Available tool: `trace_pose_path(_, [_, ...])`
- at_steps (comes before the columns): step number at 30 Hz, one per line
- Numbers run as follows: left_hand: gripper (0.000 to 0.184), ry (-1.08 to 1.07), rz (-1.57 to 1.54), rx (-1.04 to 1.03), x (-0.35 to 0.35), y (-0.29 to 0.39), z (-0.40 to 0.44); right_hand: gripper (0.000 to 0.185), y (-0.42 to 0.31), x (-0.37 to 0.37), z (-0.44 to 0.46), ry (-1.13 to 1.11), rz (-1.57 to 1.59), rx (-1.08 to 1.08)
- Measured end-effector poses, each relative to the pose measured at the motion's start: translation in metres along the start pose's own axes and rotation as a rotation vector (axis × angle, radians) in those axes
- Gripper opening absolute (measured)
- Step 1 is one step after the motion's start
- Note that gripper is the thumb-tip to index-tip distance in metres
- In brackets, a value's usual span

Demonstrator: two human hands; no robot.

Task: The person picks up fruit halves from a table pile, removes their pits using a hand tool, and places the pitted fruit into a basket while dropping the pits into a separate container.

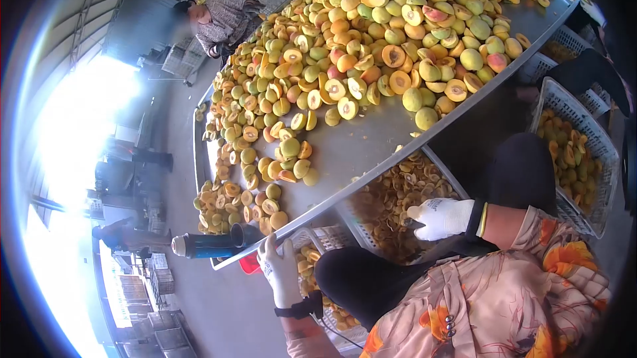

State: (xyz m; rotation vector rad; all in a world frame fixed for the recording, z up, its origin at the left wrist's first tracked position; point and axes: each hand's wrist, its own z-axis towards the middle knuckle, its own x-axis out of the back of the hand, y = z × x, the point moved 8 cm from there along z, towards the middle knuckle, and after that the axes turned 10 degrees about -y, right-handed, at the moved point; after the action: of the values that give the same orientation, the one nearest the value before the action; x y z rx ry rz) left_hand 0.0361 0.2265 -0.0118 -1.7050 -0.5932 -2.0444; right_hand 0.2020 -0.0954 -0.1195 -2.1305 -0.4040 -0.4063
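Note:
My left hand [279, 270], in a white glove, is at the near rim of the metal table [338, 189], fingers stretched and apart, with no fruit visible in it. My right hand [443, 218], also gloved in white, has its fingers closed over a crate of brown pits and scraps [398, 202]. Something small and dark shows at its fingertips, too unclear to name. A large heap of halved yellow peaches [345, 59] covers much of the table. Near my left hand is a blue thermos flask [211, 245] beside a dark cup [245, 234].
A crate of peach halves [576, 159] stands to my right, and another fruit-filled crate [308, 262] is beneath the table edge by my left knee. Across the heap a person [225, 23] works at the table. Stacked crates [159, 275] stand on the floor at left.

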Motion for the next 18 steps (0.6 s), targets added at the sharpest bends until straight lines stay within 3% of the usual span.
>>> trace_pose_path(2, [0.046, 0.029, -0.162, -0.067, -0.007, 0.012, 0.047, 0.034, 0.0, -0.006, 0.01, 0.015, -0.004, 0.042])
trace_pose_path(4, [0.05, -0.171, -0.384, -0.106, -0.034, 0.042, 0.099, 0.033, -0.003, -0.002, 0.009, -0.021, -0.057, 0.019])
trace_pose_path(7, [0.057, -0.278, -0.204, -0.203, -0.085, 0.077, 0.16, 0.033, 0.006, -0.007, 0.011, -0.014, -0.079, 0.003])
trace_pose_path(10, [0.06, -0.357, 0.111, 0.013, -0.118, 0.091, 0.184, 0.03, 0.006, -0.009, 0.013, 0.008, -0.065, 0.064])
trace_pose_path(13, [0.056, -0.285, 0.044, 0.049, -0.132, 0.069, 0.195, 0.027, 0.004, -0.009, 0.014, 0.063, -0.041, 0.145])
trace_pose_path(17, [0.041, -0.325, -1.173, 0.173, -0.106, 0.048, 0.153, 0.028, -0.01, 0.013, 0.001, 0.263, 0.12, 0.223])
trace_pose_path(18, [0.037, -0.36, -1.258, 0.187, -0.078, 0.065, 0.132, 0.028, -0.02, 0.023, -0.01, 0.28, 0.227, 0.243])
